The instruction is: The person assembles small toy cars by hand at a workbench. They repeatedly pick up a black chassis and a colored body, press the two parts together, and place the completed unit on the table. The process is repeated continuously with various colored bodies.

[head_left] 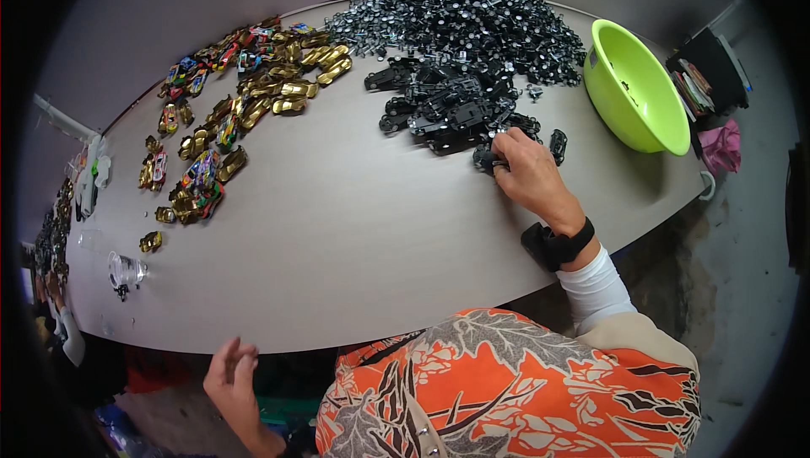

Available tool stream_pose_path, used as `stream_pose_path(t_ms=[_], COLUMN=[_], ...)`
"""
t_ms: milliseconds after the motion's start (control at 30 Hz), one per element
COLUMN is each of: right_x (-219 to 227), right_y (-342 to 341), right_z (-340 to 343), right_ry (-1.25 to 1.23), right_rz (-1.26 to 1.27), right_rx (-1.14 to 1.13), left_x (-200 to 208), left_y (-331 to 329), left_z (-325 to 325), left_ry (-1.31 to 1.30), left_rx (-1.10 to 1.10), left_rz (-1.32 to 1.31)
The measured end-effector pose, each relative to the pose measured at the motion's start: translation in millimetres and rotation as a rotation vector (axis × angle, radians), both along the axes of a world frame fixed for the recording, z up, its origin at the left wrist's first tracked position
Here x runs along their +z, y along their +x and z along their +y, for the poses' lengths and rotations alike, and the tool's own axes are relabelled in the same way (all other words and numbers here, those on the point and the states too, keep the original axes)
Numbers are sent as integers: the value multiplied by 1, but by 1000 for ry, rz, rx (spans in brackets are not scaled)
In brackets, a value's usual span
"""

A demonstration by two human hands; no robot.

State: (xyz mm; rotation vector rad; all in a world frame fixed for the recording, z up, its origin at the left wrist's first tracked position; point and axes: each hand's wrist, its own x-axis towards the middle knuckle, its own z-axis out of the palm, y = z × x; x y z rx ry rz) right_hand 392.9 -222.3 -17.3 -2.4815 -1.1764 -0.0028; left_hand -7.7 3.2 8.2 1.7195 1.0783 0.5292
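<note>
Black chassis [483,158]: on the table [354,247], at the near edge of the chassis pile [451,112], directly by your right fingertips. Your right hand [531,167] has its fingers bent and thumb drawn in, touching the piece; the fingertips are partly hidden, so you cannot tell whether it is pinched. Just right of the hand lies a separate black piece [558,146].

Behind the chassis pile, you have a broad heap of small silver and black parts [489,32]. To its right, a lime-green basin [614,112] stands tilted, a few dark bits inside.

Left half of table: gold toy car bodies [274,88] mixed with multicoloured ones [202,171], in a loose scatter. Nearer you, a clear cup [126,270].

Your left hand [234,382] hangs off the near edge, half-open, fingers loosely curled. You wear a black wristband [558,245] and an orange patterned garment [506,374]. Far left: a co-worker's white sleeve [72,338].
</note>
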Motion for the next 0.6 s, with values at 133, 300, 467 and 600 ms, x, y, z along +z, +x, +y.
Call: stream_pose_path(t_ms=[133,300,467,600], right_x=[4,-4,8,-11], right_y=[-6,-6,-28,-48], right_z=[8,12,31,55], right_ry=[113,142,410,454], right_rz=[-51,-129,115,271], right_rx=[112,40,156,312], left_x=[-4,-14,-43,-57], left_y=[64,117,114,114], left_z=[4,25,124,195], left_ry=[107,334,776,807], left_rx=[-245,-505,-65,127], left_rz=[-49,-11,206,406])
